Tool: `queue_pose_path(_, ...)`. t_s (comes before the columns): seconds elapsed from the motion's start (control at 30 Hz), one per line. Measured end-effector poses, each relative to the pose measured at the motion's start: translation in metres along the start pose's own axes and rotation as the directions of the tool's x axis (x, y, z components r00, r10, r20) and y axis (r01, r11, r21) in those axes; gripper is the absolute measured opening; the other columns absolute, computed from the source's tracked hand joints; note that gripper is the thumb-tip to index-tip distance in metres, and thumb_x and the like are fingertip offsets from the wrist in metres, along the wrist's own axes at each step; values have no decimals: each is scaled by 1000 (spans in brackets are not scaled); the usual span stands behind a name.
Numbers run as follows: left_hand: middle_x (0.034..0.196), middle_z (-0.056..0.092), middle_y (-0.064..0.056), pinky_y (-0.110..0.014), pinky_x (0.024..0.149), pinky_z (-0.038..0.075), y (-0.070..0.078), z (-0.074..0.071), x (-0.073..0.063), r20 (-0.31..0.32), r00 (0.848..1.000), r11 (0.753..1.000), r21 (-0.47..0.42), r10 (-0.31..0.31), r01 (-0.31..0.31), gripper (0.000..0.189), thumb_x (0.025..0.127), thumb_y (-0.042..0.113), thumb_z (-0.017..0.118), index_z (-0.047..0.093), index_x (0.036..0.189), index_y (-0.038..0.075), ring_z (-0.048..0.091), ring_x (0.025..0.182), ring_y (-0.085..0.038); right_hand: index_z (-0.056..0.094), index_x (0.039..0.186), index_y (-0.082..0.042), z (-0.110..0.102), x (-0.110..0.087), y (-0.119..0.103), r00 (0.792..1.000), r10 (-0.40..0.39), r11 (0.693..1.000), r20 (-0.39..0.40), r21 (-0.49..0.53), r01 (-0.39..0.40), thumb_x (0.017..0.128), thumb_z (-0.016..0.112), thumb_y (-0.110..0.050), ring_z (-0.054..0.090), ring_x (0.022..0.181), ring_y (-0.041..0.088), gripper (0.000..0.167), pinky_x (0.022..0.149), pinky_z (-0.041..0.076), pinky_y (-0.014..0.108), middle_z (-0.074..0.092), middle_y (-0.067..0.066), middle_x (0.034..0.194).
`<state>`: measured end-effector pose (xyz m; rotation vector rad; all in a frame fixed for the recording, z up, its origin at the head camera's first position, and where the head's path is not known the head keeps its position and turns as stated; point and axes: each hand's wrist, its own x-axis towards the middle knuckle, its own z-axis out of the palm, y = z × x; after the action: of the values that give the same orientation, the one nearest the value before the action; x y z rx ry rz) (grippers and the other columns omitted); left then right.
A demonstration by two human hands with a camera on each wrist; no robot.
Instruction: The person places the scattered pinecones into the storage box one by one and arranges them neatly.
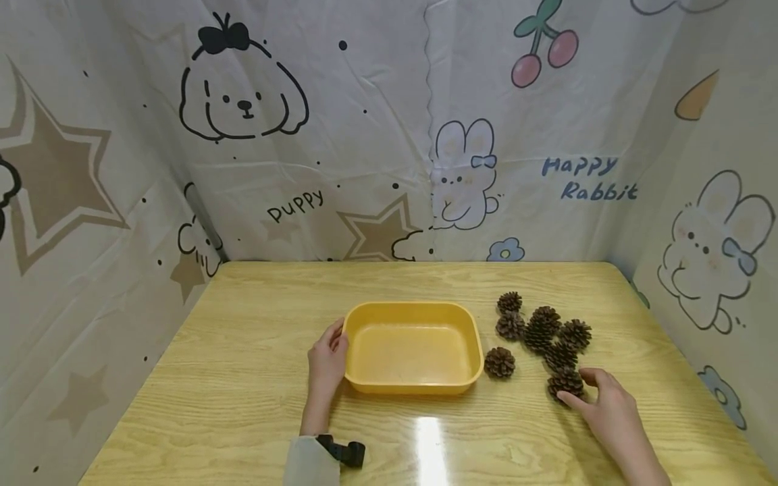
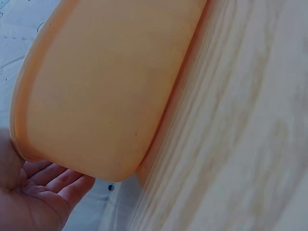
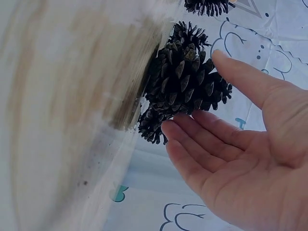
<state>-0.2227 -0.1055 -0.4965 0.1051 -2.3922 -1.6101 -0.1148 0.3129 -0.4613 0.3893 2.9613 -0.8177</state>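
Note:
A yellow plastic basin (image 1: pixel 413 389) sits on the wooden table, its inside bare. My left hand (image 1: pixel 327 361) holds its left end, the thumb by the rim and the fingers against the outer wall, as the left wrist view also shows. My right hand (image 1: pixel 608 412) is around the nearest pine cone (image 1: pixel 565 383), thumb and fingers spread on either side with their tips right at its scales. In the right wrist view this brown pine cone (image 3: pixel 180 79) stands before the extended fingers, with other cones partly hidden behind it.
Several more pine cones (image 1: pixel 543 329) lie clustered right of the basin, one single cone (image 1: pixel 500 363) close to its right wall. A printed curtain (image 1: pixel 365 135) surrounds the table (image 1: pixel 243 405) at the back and sides. On my left wrist is a black strap (image 1: pixel 348 453).

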Motion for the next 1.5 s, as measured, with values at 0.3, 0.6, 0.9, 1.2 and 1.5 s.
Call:
queue_pose_path(0.3,122,67,-25,-40,92,59,-1,0,0,-2,1000,1000,1,8,-8,36,97,6,54,60,132,-1,67,111,-34,42,134,14,0,4,0,998,25,1000,50,6,-25,89,69,-40,51,117,52,75,90,52,59,50,39,130)
queue_pose_path(0.6,124,66,-24,-39,93,58,0,-1,0,10,1000,999,-34,-7,7,37,98,8,54,59,133,0,67,113,-33,44,133,15,-1,4,0,999,24,1000,46,14,-24,89,70,-38,54,117,53,74,88,55,55,51,40,130)
queue_pose_path(0.9,123,66,-25,-39,93,58,-1,0,0,3,1000,1000,-18,1,-1,36,98,6,53,60,132,-1,66,113,-35,46,133,14,-1,3,1,999,36,999,21,23,-37,88,70,-43,55,116,53,77,87,57,54,51,40,130)
queue_pose_path(1.2,123,66,-26,-38,92,59,-2,0,0,5,1000,1000,-8,0,0,36,98,6,53,59,133,-1,66,113,-35,47,133,13,0,2,-2,999,45,999,-6,26,-44,88,68,-49,56,114,51,79,87,56,55,54,39,127)
queue_pose_path(1.5,124,65,-26,-39,92,59,-2,-1,0,9,1000,1000,-7,-3,3,36,98,6,53,59,133,-1,66,112,-36,48,133,11,1,-1,-7,996,54,997,-67,49,-51,89,67,-48,56,116,50,76,91,52,59,54,37,129)
